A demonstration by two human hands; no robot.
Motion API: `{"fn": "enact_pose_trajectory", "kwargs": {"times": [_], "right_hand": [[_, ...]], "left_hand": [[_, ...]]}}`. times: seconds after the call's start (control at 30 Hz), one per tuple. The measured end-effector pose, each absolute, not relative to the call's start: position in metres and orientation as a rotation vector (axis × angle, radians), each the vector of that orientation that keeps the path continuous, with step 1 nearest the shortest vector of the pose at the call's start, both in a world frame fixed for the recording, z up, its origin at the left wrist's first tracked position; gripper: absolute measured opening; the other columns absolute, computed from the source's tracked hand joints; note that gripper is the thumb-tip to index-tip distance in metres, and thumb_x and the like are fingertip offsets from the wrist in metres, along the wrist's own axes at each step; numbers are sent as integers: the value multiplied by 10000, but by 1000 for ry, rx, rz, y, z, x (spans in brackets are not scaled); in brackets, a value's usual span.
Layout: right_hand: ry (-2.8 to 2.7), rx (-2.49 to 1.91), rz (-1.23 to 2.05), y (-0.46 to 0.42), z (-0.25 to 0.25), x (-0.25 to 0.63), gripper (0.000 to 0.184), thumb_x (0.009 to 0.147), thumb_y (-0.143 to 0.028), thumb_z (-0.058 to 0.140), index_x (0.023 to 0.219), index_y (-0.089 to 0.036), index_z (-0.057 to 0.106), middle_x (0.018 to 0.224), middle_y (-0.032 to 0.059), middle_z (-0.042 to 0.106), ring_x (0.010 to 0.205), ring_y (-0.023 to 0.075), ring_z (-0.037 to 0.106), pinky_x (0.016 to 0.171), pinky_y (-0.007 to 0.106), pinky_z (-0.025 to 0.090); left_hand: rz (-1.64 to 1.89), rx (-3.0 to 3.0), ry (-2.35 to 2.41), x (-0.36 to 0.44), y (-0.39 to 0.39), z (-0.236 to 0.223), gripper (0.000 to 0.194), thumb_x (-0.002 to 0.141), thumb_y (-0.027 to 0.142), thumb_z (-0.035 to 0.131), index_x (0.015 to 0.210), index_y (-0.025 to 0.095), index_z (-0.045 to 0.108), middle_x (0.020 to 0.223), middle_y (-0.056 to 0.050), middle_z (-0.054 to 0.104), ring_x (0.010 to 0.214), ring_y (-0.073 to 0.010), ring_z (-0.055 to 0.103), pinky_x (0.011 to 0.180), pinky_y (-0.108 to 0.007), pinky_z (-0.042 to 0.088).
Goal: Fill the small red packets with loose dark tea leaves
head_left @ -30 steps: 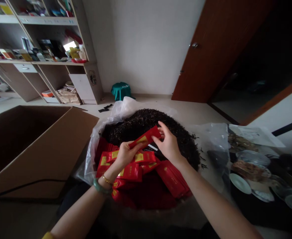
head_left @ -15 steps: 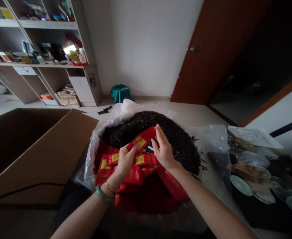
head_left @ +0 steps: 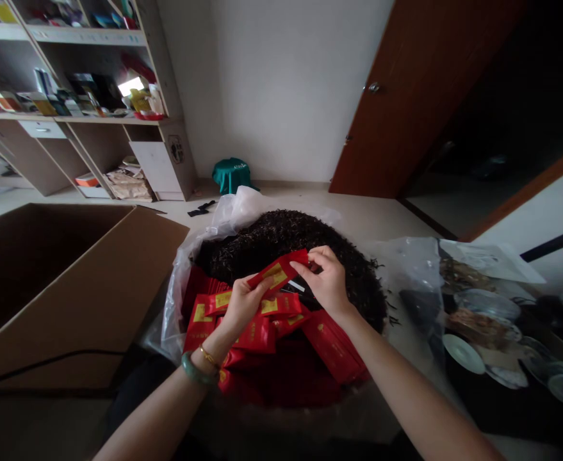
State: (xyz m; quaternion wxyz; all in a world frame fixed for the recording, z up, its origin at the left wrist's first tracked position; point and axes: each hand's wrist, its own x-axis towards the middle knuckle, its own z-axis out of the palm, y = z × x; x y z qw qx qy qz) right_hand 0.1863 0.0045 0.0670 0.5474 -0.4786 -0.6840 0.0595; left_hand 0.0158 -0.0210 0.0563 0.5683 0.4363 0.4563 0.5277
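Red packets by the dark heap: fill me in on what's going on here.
A person holds one red packet in both hands: the left hand grips its near end, and the fingers of the right hand pinch its far end. More red packets lie below, in front of the dark heap. Clear plastic rises along the left side, next to a cardboard box.

Far side, teal cloth (head_left: 232, 177): white lettering (head_left: 240, 166), seemingly opening "C", rest unclear. Near, red packets (head_left: 332, 346): gold print (head_left: 270, 306) too small to read. Left, cabinet (head_left: 155, 168): dark emblem (head_left: 176, 150), illegible.
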Motion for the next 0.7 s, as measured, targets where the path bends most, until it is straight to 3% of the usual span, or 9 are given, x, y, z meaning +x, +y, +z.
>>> {"fn": "enact_pose_trajectory", "kwargs": {"times": [0.23,0.33,0.47,0.6,0.7], "right_hand": [[-1667,-1231,428,5,86,201,229,767,-373,637,618,-204,595,626,-3,578,602,144,542,627,271,465],[-1605,-1229,567,2,89,198,256,749,-393,642,597,-200,570,597,3,604,585,148,557,593,266,460],[-1501,-1106,937,-4,92,188,221,717,-397,682,757,-180,658,751,39,721,692,187,658,666,299,525],[-1438,-1021,1277,-7,89,179,306,681,-406,738,856,-158,706,816,53,752,767,214,699,755,350,559],[-1392,-999,1272,-7,83,177,275,698,-392,733,847,-163,706,841,54,759,796,218,708,784,358,568]], "left_hand": [[1087,1189,1083,9,-19,60,435,717,530,684,773,102,734,564,-63,681,427,-109,535,366,-182,337],[1135,1157,993,7,-19,62,509,756,589,626,930,121,726,737,-89,733,540,-148,630,413,-187,417],[1215,1038,841,8,-19,62,632,758,618,611,1202,169,632,939,-90,735,727,-203,694,526,-234,523],[1231,1086,894,7,-18,60,586,768,587,626,1143,139,673,839,-76,729,730,-193,678,552,-223,528],[1268,1096,951,6,-16,59,563,774,571,625,1138,143,674,864,-72,727,762,-196,679,567,-224,543]]}}
